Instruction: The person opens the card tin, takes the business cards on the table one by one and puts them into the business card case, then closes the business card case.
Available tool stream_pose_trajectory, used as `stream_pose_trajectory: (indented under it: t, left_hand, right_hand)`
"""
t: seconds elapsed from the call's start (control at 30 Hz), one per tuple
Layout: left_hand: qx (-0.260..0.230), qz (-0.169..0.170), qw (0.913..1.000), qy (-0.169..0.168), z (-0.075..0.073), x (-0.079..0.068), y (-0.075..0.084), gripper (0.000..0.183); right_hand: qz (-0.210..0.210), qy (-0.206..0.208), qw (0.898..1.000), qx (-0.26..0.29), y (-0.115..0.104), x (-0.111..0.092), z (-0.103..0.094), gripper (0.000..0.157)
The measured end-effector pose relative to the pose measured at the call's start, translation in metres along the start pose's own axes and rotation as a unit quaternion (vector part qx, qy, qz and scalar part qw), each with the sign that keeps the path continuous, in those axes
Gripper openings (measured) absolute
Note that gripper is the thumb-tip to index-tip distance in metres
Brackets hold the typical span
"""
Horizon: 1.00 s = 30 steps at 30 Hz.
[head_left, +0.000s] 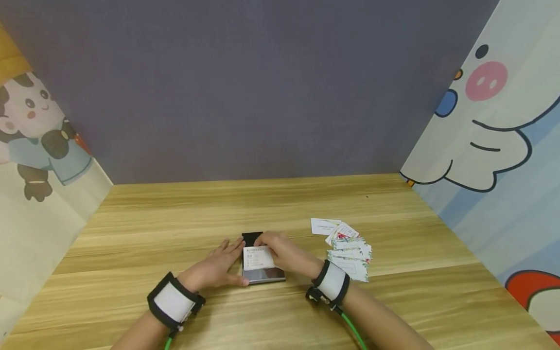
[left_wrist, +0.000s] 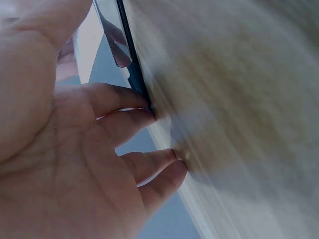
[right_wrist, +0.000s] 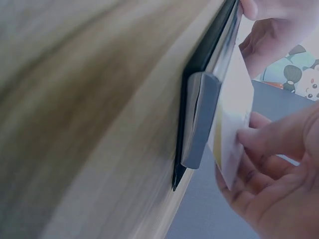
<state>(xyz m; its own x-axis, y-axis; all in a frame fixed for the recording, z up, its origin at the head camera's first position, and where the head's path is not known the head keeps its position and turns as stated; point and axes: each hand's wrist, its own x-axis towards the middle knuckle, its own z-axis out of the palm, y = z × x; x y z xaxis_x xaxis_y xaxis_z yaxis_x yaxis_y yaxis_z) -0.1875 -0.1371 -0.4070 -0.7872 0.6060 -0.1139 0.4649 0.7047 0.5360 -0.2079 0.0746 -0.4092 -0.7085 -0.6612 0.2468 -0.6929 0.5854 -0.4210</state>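
A business card case (head_left: pixel 263 276), black with a shiny silver metal part, lies on the wooden table. My right hand (head_left: pixel 286 253) pinches a white business card (head_left: pixel 258 258) printed with dark text. In the right wrist view, the thumb is on one face of the card (right_wrist: pixel 233 119) and the fingers are behind it; the card stands tilted over the metal part of the case (right_wrist: pixel 204 119). Along the case's left side lies my left hand (head_left: pixel 218 267), its fingers spread and fairly straight. Its fingertips touch the case's black edge (left_wrist: pixel 142 92) and the tabletop.
Several loose cards (head_left: pixel 350 255), white with floral or coloured prints, lie overlapping to the right of the case. A grey panel (head_left: pixel 262 92) rises behind the wooden table (head_left: pixel 175 204). Cartoon-printed walls (head_left: pixel 490 146) flank it. Green cables (head_left: pixel 353 330) trail from both wrist straps.
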Motion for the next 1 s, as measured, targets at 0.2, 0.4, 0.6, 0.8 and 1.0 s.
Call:
stream_pose_trajectory:
  t: [0.2, 0.4, 0.6, 0.8, 1.0]
  left_hand:
    - [0.000, 0.001, 1.0000, 0.000, 0.000, 0.000, -0.001, 0.094]
    - [0.004, -0.004, 1.0000, -0.003, 0.000, 0.001, -0.001, 0.094]
    - [0.006, -0.003, 1.0000, -0.002, 0.000, 0.001, -0.001, 0.093]
    - [0.012, 0.002, 0.9999, 0.002, 0.001, 0.002, -0.003, 0.093]
    - [0.013, 0.002, 0.9999, 0.001, 0.001, 0.002, -0.003, 0.093]
  right_hand:
    - [0.012, -0.040, 0.999, -0.018, 0.000, -0.003, 0.001, 0.037]
    - [0.015, -0.068, 0.997, -0.038, -0.004, -0.004, 0.001, 0.039]
    - [0.014, -0.086, 0.993, -0.076, -0.010, -0.006, 0.000, 0.038]
    - [0.025, -0.086, 0.991, -0.100, -0.012, -0.008, 0.000, 0.034]
    - [0.023, -0.087, 0.990, -0.105, -0.013, -0.009, 0.000, 0.036]
